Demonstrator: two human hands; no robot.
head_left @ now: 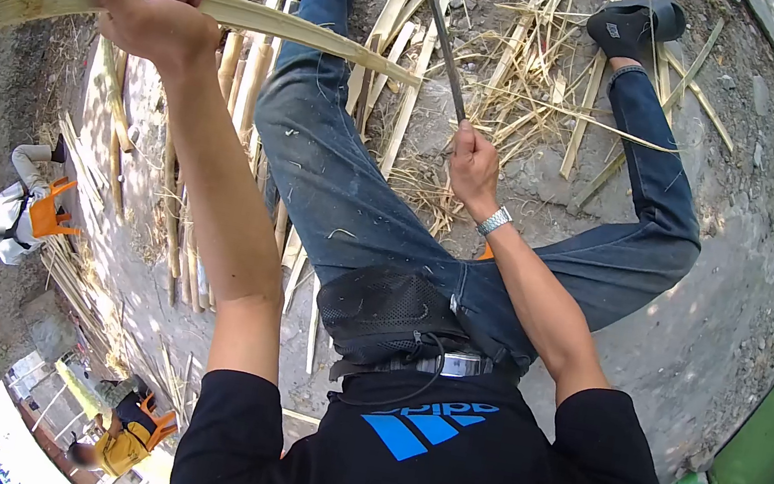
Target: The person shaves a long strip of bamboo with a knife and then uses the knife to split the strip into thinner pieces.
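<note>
Your left hand (156,8) is raised, with the fingers curled fully around a long, flat, pale bamboo strip (290,24) of fibrous grain. The strip arcs across above your left leg. Your right hand (473,165) is closed in a fist on the handle of a narrow dark metal blade (440,33). The blade points away between your legs, over dry straw-like shavings (525,71).

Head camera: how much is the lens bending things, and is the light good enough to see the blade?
Head view: strong fisheye with black corners, so the curve of the bamboo strip in the left hand may be partly lens. Head view: hard sun, with patchy shadows on the ground. Head view: the blade in the right hand looks sharp, without glare.
</note>
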